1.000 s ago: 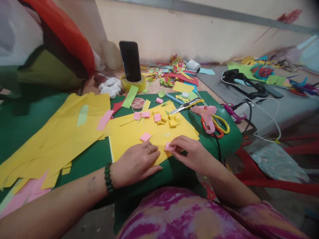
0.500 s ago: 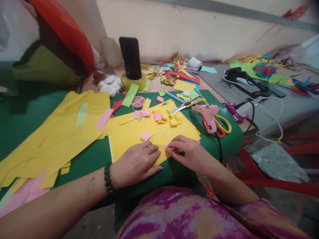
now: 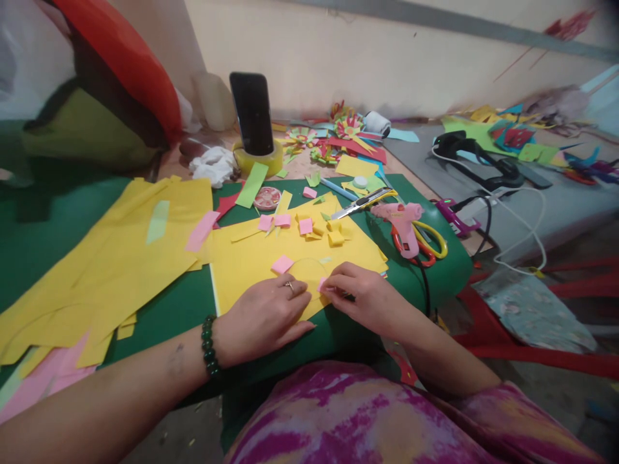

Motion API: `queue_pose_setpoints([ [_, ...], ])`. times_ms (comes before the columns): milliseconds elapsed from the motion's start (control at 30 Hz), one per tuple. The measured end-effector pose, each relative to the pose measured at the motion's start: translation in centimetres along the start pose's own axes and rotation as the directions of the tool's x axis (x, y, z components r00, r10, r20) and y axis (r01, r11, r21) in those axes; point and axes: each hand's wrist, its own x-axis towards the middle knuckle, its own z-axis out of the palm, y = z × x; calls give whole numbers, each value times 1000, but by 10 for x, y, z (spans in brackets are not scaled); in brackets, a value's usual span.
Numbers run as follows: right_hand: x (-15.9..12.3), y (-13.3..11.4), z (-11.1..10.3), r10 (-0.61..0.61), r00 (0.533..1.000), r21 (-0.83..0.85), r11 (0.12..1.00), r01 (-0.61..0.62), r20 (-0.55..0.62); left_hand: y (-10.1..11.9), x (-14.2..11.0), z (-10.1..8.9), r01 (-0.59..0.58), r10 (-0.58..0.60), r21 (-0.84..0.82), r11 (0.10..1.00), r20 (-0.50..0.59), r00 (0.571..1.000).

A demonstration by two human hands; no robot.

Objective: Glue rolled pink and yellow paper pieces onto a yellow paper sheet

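Note:
My left hand (image 3: 264,314) lies palm down on the yellow paper sheet (image 3: 246,258), fingers stretched along it and thumb apart, with nothing held. Just to its right, my right hand (image 3: 365,293) pinches a small pink paper piece (image 3: 321,284) against the sheet; the fingertips hide most of it. A curved pencil line runs on the paper between the hands. Another pink paper square (image 3: 282,264) rests above my left fingers. Farther up the sheet are folded yellow paper loops (image 3: 335,238) and pink pieces (image 3: 305,225).
A utility knife (image 3: 360,203), a pink glue gun (image 3: 406,225) and scissors (image 3: 435,240) lie at the right of the green table (image 3: 445,283). A phone (image 3: 252,113) stands in a tape roll (image 3: 268,161). Large yellow sheets (image 3: 120,258) cover the left side. Paper flowers (image 3: 349,125) lie behind.
My right fingers have closed farther over the pink piece, so less of it shows. My left hand stays in place, and the whole view has shifted very slightly.

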Motion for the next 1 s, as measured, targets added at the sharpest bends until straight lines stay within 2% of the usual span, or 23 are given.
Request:
queue_pose_setpoints([
  [233,0,0,0,1,999,-35,999,1,42,0,0,0,-1,1,3,1000,9,1000],
  [400,-3,-2,-9,5,1000,-172,985,-6,-3,0,0,-1,-10,10,-7,1000,-11,1000],
  [567,-3,-4,-17,-81,995,-237,967,90,50,0,0,-1,-13,12,-21,1000,-14,1000],
  [767,2,-7,-8,-153,986,-302,939,164,60,0,1,-1,-11,11,-10,1000,13,1000],
  [1000,3,-15,-2,-141,985,-397,903,168,95,0,0,-1,-12,12,4,1000,4,1000],
])
